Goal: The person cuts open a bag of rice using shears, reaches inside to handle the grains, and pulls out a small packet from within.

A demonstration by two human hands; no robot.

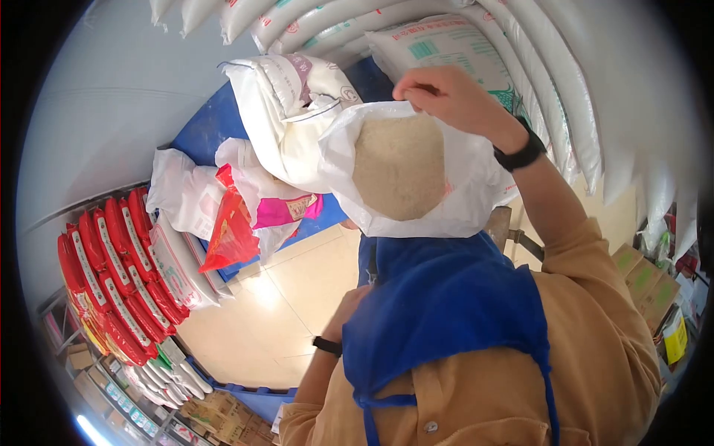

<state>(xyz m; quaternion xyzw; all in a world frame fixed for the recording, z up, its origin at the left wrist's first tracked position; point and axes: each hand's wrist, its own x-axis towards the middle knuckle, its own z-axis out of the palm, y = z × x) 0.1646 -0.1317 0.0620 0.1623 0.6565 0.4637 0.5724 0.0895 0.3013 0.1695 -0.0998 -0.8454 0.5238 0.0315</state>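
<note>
An open white sack (476, 193) stands in front of my chest, its mouth facing up and the rim spread. Pale beige powdery or fine-grained material (399, 167) shows inside it. My right hand (442, 95), with a black band at the wrist, is closed at the sack's far rim, fingers and thumb pinched together. Low beside the blue apron (446, 305), my left hand (348, 306) reaches forward; the apron and sack hide its fingers. A slumped white sack (286, 141) touches the open one on its left.
White printed sacks (446, 48) are piled ahead and to the right. On a blue platform (197, 126) lie crumpled bags, one a red bag (227, 230). Red packages (119, 267) are stacked at left. Cardboard boxes (647, 279) stand at right; tiled floor (260, 320) lies below.
</note>
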